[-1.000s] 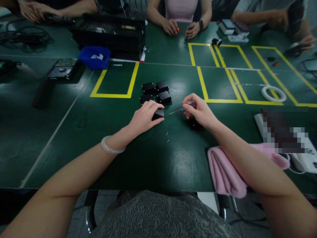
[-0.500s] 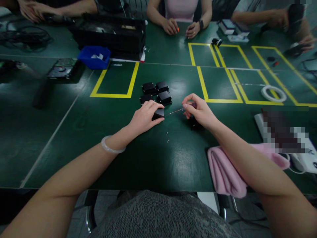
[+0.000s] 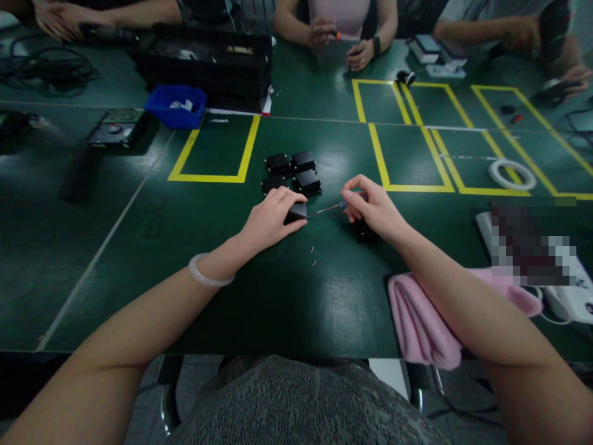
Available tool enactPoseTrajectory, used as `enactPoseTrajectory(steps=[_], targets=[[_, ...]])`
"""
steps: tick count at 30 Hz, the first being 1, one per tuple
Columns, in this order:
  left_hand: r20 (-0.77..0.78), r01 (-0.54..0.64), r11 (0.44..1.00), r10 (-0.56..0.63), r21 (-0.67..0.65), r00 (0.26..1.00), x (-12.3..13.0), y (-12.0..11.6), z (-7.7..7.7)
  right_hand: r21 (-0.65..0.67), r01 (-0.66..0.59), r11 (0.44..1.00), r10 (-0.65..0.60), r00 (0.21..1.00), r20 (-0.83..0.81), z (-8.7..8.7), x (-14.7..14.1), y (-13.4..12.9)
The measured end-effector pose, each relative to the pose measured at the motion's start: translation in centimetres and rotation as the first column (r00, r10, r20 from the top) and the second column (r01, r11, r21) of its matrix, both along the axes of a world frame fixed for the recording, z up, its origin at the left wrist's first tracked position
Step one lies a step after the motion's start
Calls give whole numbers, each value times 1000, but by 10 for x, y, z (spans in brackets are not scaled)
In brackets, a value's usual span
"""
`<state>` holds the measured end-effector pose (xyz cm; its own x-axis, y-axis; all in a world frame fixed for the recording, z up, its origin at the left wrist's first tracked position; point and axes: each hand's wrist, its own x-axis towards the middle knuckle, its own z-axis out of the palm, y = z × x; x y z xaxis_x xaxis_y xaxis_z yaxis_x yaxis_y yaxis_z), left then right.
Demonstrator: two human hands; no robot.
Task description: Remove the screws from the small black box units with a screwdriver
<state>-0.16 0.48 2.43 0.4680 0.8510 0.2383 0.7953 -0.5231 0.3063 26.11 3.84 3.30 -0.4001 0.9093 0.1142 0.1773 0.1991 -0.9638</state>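
Observation:
My left hand is closed around a small black box, steadying it on the green table; the fingers hide part of it. In my right hand is a screwdriver, its thin shaft pointing left with the tip at the box's right side. Just beyond my left hand, several similar black boxes sit grouped, with small screws on their sides. Under my right hand another dark piece is partly hidden. Two small screws lie on the table nearer to me.
A pink cloth lies beneath my right forearm, beside a white power strip. Further off are a roll of white tape, yellow tape outlines, a blue bin and a long black case. Co-workers sit across the table.
My hands, the box and the screwdriver stay nearly in place. Across the table, a co-worker's hand holding a small orange-tipped item has risen slightly.

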Motion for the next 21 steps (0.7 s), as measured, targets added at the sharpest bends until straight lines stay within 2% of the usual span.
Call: enactPoseTrajectory(steps=[10,15,21], targets=[[8,-3,1000,3,-13,1000,-1,1,0,0,1,1000,-1,1000,-31,1,-1,0],[5,-1,1000,1,-8,1000,0,1,-1,-13,11,1000,-11,1000,7,0,0,0],[6,2,1000,-2,2,1000,0,1,-1,3,1,1000,-1,999,-39,0,0,1]])
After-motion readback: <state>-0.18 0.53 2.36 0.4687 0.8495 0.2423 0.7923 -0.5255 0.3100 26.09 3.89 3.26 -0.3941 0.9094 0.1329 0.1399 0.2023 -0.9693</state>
